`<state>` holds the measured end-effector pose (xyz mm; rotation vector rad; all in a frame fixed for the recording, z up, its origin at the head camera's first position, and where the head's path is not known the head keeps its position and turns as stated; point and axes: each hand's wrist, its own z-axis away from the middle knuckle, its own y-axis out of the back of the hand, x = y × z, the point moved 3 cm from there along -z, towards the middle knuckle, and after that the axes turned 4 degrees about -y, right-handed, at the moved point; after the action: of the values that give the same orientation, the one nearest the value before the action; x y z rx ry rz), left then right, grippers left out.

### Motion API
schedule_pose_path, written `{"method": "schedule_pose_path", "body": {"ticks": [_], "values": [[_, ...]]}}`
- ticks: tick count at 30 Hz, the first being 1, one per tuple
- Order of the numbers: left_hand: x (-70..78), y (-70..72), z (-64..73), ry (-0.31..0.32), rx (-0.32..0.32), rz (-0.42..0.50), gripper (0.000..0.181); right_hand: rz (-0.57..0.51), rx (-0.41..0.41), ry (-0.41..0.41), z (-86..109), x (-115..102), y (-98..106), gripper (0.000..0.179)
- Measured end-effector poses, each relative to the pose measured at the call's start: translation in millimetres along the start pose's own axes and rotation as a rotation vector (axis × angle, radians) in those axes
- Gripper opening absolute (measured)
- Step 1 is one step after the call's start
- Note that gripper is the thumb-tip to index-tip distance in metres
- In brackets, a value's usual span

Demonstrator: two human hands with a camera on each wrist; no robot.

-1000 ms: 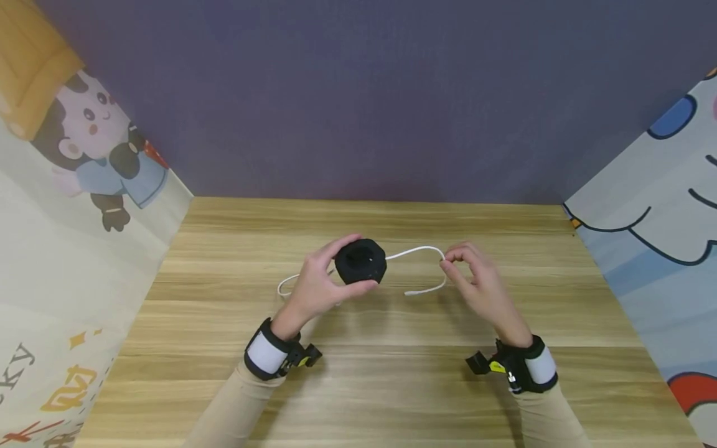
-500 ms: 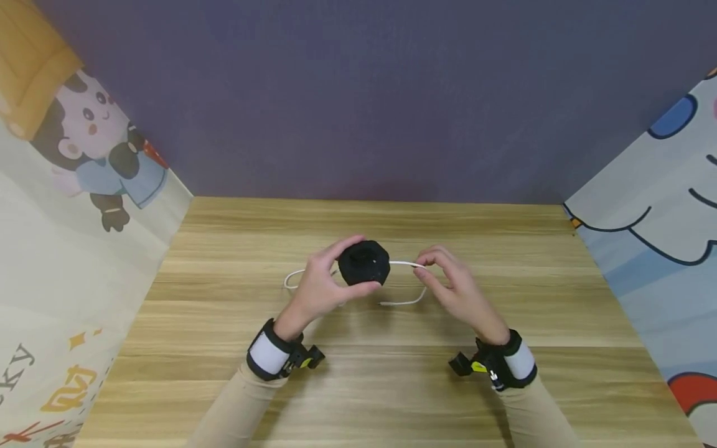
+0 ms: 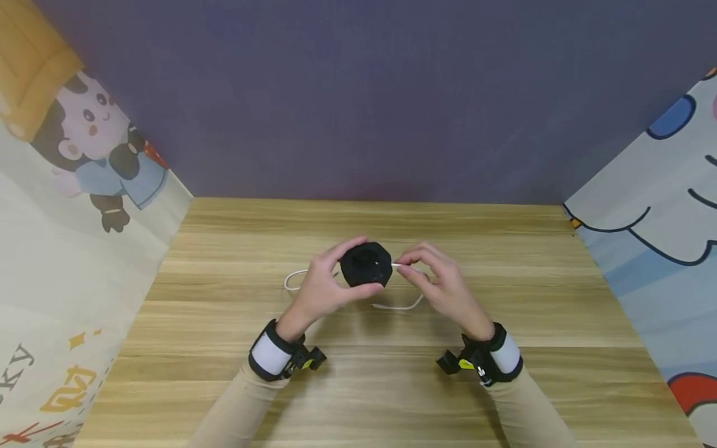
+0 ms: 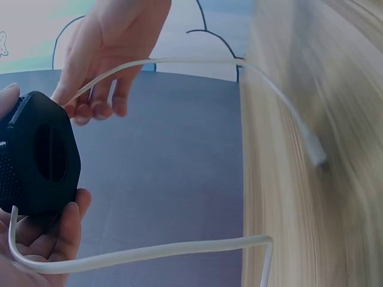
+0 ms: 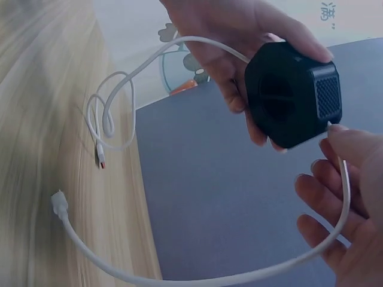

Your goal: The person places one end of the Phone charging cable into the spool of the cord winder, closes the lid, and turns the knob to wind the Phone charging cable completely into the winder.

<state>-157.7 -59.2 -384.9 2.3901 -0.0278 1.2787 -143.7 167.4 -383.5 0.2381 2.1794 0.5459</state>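
Above the table, my left hand (image 3: 319, 287) grips a black, many-sided cable winder (image 3: 366, 264) between thumb and fingers. It has a round recess in its face and textured patches on its rim. A white charging cable (image 5: 293, 261) enters it from opposite sides. My right hand (image 3: 439, 287) pinches this cable right at the winder's right edge, thumb tip touching the rim in the right wrist view. Beyond the pinch the cable curves down to a white plug (image 5: 60, 204). On the left side it runs into loose loops ending in a red-tipped USB plug (image 5: 101, 156).
A wood-grain table (image 3: 358, 386) lies below both hands. At the back stands a dark blue-grey panel (image 3: 370, 99), with cartoon-printed panels (image 3: 73, 267) at the sides. Each wrist wears a strapped camera (image 3: 302, 359).
My right hand has slid left along the cable up to the winder, shortening the visible stretch between them. The free plug end has swung left and slightly nearer. My left hand has shifted slightly right.
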Motion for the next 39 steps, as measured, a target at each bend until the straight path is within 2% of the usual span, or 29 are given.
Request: {"method": "schedule_pose_path", "body": {"ticks": [6, 12, 15, 22, 31, 39], "values": [[-0.9, -2.7, 0.4, -0.001, -0.015, -0.005, 0.077, -0.008, 0.024, 0.055, -3.6, -4, -2, 0.025], [-0.3, -1.6, 0.5, -0.004, -0.015, -0.015, 0.078, 0.0, 0.052, 0.087, -3.4, -5, -2, 0.009], [-1.0, -1.3, 0.5, -0.01, -0.018, -0.019, 0.078, 0.004, 0.068, 0.096, -2.4, -4, -2, 0.009], [-1.4, 1.0, 1.2, -0.006, -0.013, -0.015, 0.077, -0.004, 0.097, 0.066, 0.8, -5, 2, 0.025], [-4.2, 6.9, 2.4, 0.002, 0.027, -0.018, 0.076, 0.003, 0.128, 0.011, 6.9, 2, 10, 0.011], [-4.4, 8.2, 2.7, 0.011, 0.034, -0.025, 0.077, 0.015, 0.146, 0.021, 9.9, 8, 15, 0.023]]}}
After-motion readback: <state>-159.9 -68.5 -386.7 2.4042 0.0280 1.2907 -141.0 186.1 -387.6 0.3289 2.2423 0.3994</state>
